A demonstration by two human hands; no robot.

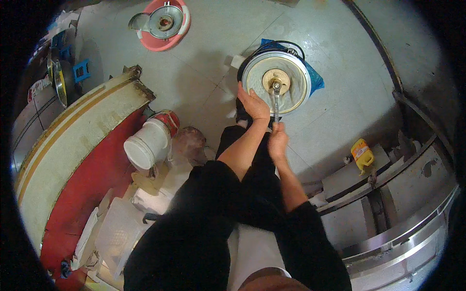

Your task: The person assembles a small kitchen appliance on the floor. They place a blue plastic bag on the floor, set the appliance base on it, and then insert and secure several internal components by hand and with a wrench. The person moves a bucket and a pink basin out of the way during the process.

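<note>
On the floor in front of me sits a round metal drum (304, 80) with a pale rim and a round tan hub (268, 75) at its centre. A metal wrench (276, 104) reaches from the nut in the hub out over the near rim. My right hand (278, 142) is closed around the wrench's near end. At the drum's near left edge, my left hand (253, 104) grips the rim, thumb on the inner side and fingers along the outside. Blue plastic (316, 78) and a black cable (294, 44) show behind and beside the drum.
A pink basin (183, 36) holding a round metal part (165, 22) stands far left. Nearer on the left are a cream-and-red curved panel (77, 126), a white bucket (141, 148) and a clear plastic crate (116, 233). To the right, a yellow jug (361, 154) lies by a metal frame (403, 174).
</note>
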